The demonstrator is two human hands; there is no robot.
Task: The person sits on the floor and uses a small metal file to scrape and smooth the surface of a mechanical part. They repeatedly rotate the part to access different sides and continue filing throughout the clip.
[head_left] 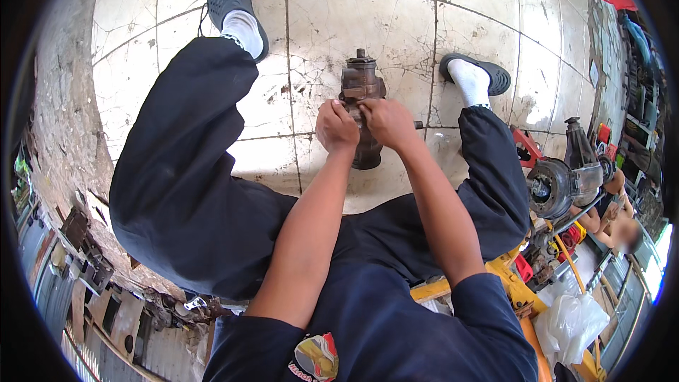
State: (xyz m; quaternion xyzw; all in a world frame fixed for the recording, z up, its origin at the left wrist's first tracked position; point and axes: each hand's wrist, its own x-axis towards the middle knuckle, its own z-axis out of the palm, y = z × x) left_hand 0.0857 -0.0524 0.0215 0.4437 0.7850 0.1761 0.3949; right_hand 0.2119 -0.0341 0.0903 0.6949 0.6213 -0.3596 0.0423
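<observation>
A rusty brown metal gearbox (363, 83) lies on the tiled floor between my feet. One stub shaft points away from me at its far end, and another sticks out on its right side. Against its left flank, my left hand (337, 126) is closed, fingers curled and thumb pressed to the forefinger. My right hand (387, 124) is closed over the top of the housing, thumb and forefinger pinched together near the middle. Whatever small part the fingertips may hold is hidden. My hands are close together but apart, and they cover the middle of the gearbox.
Cracked white tiles (361, 21) surround the gearbox. To the right stand a large grey metal housing (555, 187), a red stand (525, 147) and a clear plastic bag (573, 322). Another person (615, 223) sits beyond them. Scrap metal parts (85, 255) lie at the lower left.
</observation>
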